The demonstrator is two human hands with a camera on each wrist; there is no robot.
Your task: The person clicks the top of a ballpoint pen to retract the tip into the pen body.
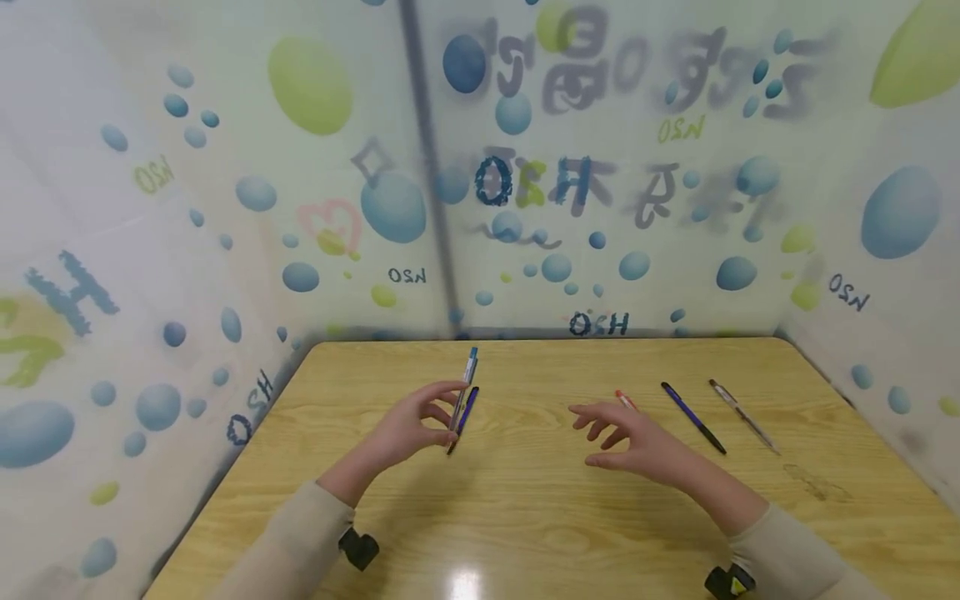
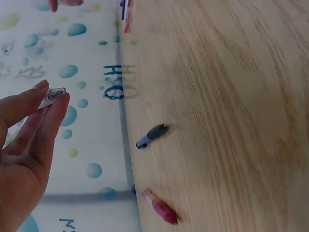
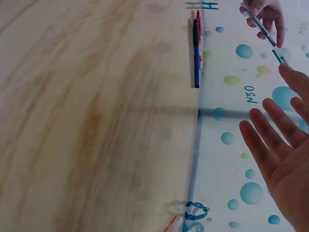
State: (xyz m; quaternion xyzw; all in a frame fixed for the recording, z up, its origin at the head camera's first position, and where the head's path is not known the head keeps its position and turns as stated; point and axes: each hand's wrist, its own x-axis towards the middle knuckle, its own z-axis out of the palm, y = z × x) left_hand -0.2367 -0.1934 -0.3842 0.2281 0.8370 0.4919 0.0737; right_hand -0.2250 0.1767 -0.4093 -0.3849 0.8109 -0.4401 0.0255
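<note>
My left hand (image 1: 405,429) pinches a clear pen (image 1: 469,367) with a blue end between thumb and fingers. It is tilted above the table, and its tip shows in the left wrist view. Beyond it lies a blue pen (image 1: 468,408) with a dark grip, partly behind the held pen. A pinkish-red pen (image 2: 161,209) lies near that blue pen in the left wrist view. My right hand (image 1: 637,442) hovers over the table with fingers apart, holding nothing. Just behind it lies a red pen (image 1: 624,398), mostly hidden by the hand.
Right of my right hand lie a blue pen with black ends (image 1: 693,418) and a clear pen with a dark end (image 1: 744,415). The wooden table (image 1: 525,517) meets a fabric wall (image 1: 525,292) printed with bubbles at its far edge. Side walls stand left and right.
</note>
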